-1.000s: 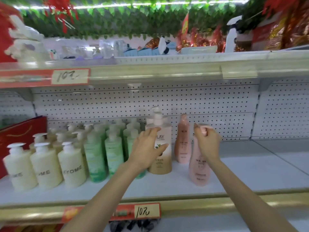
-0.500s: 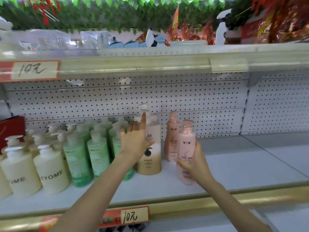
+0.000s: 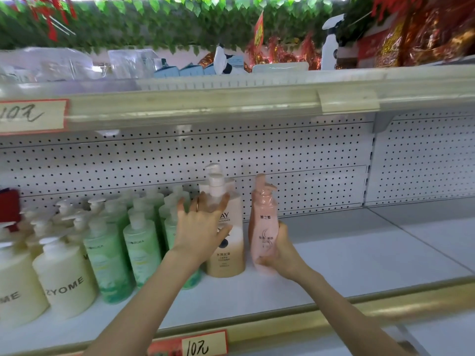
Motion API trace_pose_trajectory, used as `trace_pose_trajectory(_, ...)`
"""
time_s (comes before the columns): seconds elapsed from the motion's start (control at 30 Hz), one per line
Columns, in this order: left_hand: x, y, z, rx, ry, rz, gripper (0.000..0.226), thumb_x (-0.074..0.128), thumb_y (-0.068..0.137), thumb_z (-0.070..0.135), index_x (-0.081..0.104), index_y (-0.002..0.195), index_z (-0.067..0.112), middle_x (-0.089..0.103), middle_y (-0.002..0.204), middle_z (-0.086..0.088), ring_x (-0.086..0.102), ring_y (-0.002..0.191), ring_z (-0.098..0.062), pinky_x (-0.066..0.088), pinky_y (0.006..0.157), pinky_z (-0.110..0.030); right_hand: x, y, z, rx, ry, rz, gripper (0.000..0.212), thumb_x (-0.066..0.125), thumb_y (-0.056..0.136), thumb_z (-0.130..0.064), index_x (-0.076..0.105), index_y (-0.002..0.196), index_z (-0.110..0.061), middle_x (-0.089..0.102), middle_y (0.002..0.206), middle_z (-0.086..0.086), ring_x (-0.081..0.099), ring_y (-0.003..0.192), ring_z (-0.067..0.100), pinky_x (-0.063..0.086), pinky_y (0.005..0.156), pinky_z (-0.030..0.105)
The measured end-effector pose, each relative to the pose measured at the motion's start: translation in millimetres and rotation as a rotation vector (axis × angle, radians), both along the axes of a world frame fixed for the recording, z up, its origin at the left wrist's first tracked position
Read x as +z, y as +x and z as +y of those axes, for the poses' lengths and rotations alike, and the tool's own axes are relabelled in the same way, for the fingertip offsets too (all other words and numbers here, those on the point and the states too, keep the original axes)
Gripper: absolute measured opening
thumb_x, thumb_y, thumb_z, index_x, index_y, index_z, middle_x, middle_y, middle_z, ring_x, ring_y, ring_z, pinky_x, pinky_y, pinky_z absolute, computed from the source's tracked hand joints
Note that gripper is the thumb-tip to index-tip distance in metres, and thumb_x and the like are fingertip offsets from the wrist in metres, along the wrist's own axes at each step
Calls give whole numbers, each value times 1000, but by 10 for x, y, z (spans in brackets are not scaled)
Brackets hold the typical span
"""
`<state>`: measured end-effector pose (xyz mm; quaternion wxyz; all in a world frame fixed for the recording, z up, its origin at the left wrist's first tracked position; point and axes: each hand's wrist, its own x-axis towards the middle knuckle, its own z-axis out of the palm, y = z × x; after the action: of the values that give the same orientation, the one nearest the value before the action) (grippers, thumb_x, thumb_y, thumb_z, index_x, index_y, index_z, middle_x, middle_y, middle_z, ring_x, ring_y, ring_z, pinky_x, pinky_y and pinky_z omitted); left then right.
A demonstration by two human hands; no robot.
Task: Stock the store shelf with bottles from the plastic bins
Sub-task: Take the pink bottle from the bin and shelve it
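L hand (image 3: 200, 229) moved onto beige bottle (image 3: 228, 260), R hand (image 3: 282, 250) grips pink bottle (image 3: 264, 227)

Shop: price tags (image 3: 32, 115), stocked pegboard shelf (image 3: 359, 255).

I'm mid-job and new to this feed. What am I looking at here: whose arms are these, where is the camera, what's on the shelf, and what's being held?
There is no machine: these are a person's two bare arms, filmed by one wide-angle camera worn on their head, looking forward and down. The left hand lies with spread fingers against a beige pump bottle. The right hand grips the lower part of a pink bottle just to the right of the beige one. I cannot tell whether its base touches the shelf. A second pink bottle stands behind it. Further left stand green bottles and cream bottles.
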<state>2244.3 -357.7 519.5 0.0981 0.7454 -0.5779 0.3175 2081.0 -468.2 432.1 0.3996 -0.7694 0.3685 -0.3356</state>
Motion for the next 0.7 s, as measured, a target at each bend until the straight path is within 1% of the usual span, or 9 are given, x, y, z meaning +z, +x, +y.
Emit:
trace_pose_trajectory(0.07,5,-2,17,24,13,-40,66,41,91,54,14,148,36,35,143,-21,35,132,-32,1,100,-48,8,48,-14,-50,-7,46,88,81,65,0,22,130,-11,29,120,4,39,111,18,40,92,22)
trace_pose_trajectory(0.2,-14,-16,35,58,61,-46,68,32,93,56,0,149,34,21,150,-22,23,138,-30,-2,103,-50,17,58,-5,-84,-15,104,93,83,65,-3,21,135,-9,25,119,3,30,108,15,34,98,26)
trace_pose_trajectory(0.27,-40,-27,73,31,52,-50,69,43,90,56,18,149,31,34,145,-22,34,133,-31,8,103,-53,1,59,4,-104,-8,119,93,83,65,-5,21,135,-10,28,123,6,33,110,17,37,100,33)
trace_pose_trajectory(0.33,-105,-24,133,-14,3,-59,64,59,80,52,50,134,21,56,126,-22,48,116,-33,23,96,-54,-2,61,45,-134,-31,155,92,83,66,-8,22,136,-9,30,128,9,36,117,23,39,101,40)
trace_pose_trajectory(0.37,-138,-22,186,-24,-14,-61,61,57,77,51,58,127,17,60,120,-21,50,110,-33,25,94,-54,-18,60,61,-156,-52,181,92,82,67,-9,22,137,-9,31,130,10,36,120,27,39,101,42)
trace_pose_trajectory(0.47,-241,10,403,-23,28,-4,65,38,80,52,57,127,12,62,115,-21,59,106,-35,22,95,-58,-18,31,206,-220,-61,237,90,75,74,-14,17,143,-10,32,135,12,33,125,32,36,101,44)
trace_pose_trajectory(0.53,-266,62,583,0,18,18,66,43,78,50,56,129,10,62,115,-23,60,108,-37,20,96,-59,3,0,342,-250,-75,264,87,69,79,-24,13,145,-15,31,138,10,32,128,33,35,101,47)
trace_pose_trajectory(0.63,-280,182,900,42,-22,56,63,66,77,44,57,128,8,60,121,-23,58,112,-39,17,98,-57,53,-72,585,-261,-173,418,80,53,90,-42,2,148,-23,19,150,3,20,137,33,27,107,56)
trace_pose_trajectory(0.7,-306,272,1135,79,-12,92,63,63,79,47,56,129,9,58,125,-23,55,115,-41,15,98,-59,92,-112,786,-273,-222,527,77,41,93,-52,-4,150,-25,6,157,0,7,143,31,14,112,58)
